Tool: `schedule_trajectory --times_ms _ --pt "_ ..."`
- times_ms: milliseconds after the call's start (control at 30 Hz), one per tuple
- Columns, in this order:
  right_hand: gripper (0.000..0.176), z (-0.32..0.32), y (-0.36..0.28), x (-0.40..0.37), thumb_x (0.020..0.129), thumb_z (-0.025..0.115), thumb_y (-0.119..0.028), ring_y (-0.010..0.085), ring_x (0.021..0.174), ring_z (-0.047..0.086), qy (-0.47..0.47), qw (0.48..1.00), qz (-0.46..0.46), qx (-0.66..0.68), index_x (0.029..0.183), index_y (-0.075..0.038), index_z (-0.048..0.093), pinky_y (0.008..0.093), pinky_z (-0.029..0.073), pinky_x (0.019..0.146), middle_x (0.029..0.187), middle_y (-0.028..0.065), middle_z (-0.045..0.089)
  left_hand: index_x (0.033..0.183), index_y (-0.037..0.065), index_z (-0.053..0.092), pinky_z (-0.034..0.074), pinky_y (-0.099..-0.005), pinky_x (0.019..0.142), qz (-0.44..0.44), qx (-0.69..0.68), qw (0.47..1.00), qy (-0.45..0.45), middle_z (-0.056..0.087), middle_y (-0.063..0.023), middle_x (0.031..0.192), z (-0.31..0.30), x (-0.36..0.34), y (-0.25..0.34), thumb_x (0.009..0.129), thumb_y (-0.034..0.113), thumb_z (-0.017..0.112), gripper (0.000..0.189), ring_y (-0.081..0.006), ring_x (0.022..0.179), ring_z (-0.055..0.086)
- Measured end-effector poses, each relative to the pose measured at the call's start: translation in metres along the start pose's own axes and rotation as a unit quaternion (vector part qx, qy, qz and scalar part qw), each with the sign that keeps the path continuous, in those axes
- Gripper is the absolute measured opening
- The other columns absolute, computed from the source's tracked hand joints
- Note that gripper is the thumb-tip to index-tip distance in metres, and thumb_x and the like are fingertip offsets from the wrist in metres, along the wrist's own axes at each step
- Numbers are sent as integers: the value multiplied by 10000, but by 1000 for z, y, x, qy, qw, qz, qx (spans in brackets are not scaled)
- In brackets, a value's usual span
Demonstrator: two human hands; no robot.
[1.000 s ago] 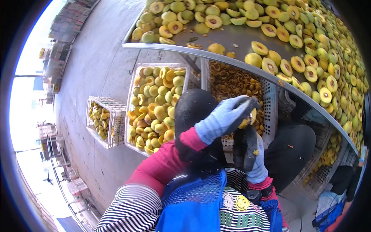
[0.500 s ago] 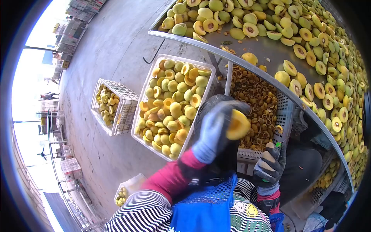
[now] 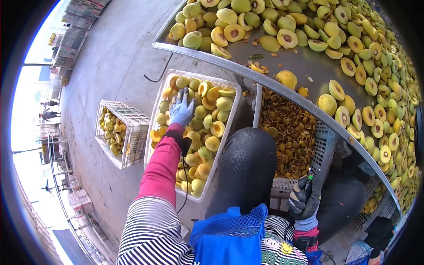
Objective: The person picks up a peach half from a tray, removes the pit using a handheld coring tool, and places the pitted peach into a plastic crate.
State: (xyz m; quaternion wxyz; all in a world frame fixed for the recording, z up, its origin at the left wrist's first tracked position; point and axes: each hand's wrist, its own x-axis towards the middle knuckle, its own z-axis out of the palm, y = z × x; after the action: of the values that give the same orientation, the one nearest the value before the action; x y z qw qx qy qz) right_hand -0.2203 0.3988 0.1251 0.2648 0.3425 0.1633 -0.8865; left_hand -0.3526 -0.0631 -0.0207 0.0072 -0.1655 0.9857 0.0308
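My left hand (image 3: pixel 181 109), in a blue-grey glove, reaches out over the white crate of pitted peach halves (image 3: pixel 192 132) on the floor, fingers spread and nothing in it. My right hand (image 3: pixel 304 198), in a dark glove, rests by my right knee and grips a small green-handled pitting knife (image 3: pixel 312 175). A second crate (image 3: pixel 289 132) between my knees and the table holds brown peach pits. Above it runs the steel table (image 3: pixel 265 53), heaped with halved yellow peaches (image 3: pixel 353 44).
A smaller white crate (image 3: pixel 118 132) with a few peach halves stands left on the concrete floor. My black-trousered knee (image 3: pixel 245 163) sits between the two crates. More crates with fruit (image 3: pixel 375 198) lie under the table at right. Stacked boxes and distant people are at far left.
My left hand held a peach half near my chest; now it has swung out over the left crate and is empty. My right hand dropped lower with the knife.
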Motion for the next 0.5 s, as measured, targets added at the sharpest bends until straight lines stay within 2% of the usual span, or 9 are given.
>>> schedule_trajectory --times_ms 33,67,100,200,300,333,400,433,500 --pt "454 0 0 2 948 401 -493 92 359 318 16 1000 -3 -7 907 -74 574 225 257 303 549 9 377 1402 140 347 246 -459 1067 11 6 1000 -6 334 -123 1444 -8 5 -5 897 450 442 600 -308 1312 321" --pt "454 1 -1 5 948 401 -493 92 359 318 16 1000 -5 -3 907 -74 574 225 257 303 549 9 377 1366 94 395 253 -448 1067 22 -22 997 67 359 -145 1424 -18 8 -4 909 440 436 575 -307 1315 317" --pt "456 2 -2 6 943 409 -498 92 359 316 17 999 -7 -26 904 -75 573 224 253 304 551 10 382 1383 73 366 234 -433 1081 -2 -69 995 75 329 -145 1442 -25 2 2 902 448 448 616 -304 1326 301" --pt "455 -3 -3 6 936 423 -503 92 360 314 39 998 9 -49 899 -74 570 222 248 308 554 12 390 1417 78 316 179 -418 1106 59 32 996 61 263 -135 1479 15 -29 4 882 482 468 687 -298 1343 271" --pt "453 8 -5 0 930 444 -496 89 365 315 48 998 10 -44 900 -59 562 213 255 316 569 19 400 1372 57 385 231 -424 1087 48 -13 999 0 363 -173 1413 4 -6 -2 873 490 491 668 -314 1303 333" --pt "452 18 -8 -6 929 451 -488 85 372 318 -16 1000 14 -20 901 -51 560 210 255 318 577 22 401 1308 40 456 297 -409 1043 66 -39 997 24 435 -179 1345 -10 7 -5 883 426 515 578 -311 1241 405" --pt "446 22 -17 -15 928 469 -466 73 394 304 -147 989 1 27 945 -28 550 210 246 323 603 26 403 1172 13 573 409 -363 936 59 -181 977 97 555 -176 1190 -61 15 40 893 285 557 391 -281 1106 527" --pt "446 18 -20 -13 928 469 -466 73 394 304 -142 989 -15 28 945 -28 550 210 246 323 603 26 403 1099 2 620 455 -332 873 29 -292 946 139 605 -168 1103 -102 10 79 892 208 575 295 -255 1033 577" --pt "438 -2 -18 3 930 472 -453 71 413 295 -63 985 76 140 986 -25 544 203 226 328 614 10 399 1044 -15 633 491 -306 762 144 -327 904 232 636 -145 981 -154 -4 147 887 128 578 219 -210 873 624"
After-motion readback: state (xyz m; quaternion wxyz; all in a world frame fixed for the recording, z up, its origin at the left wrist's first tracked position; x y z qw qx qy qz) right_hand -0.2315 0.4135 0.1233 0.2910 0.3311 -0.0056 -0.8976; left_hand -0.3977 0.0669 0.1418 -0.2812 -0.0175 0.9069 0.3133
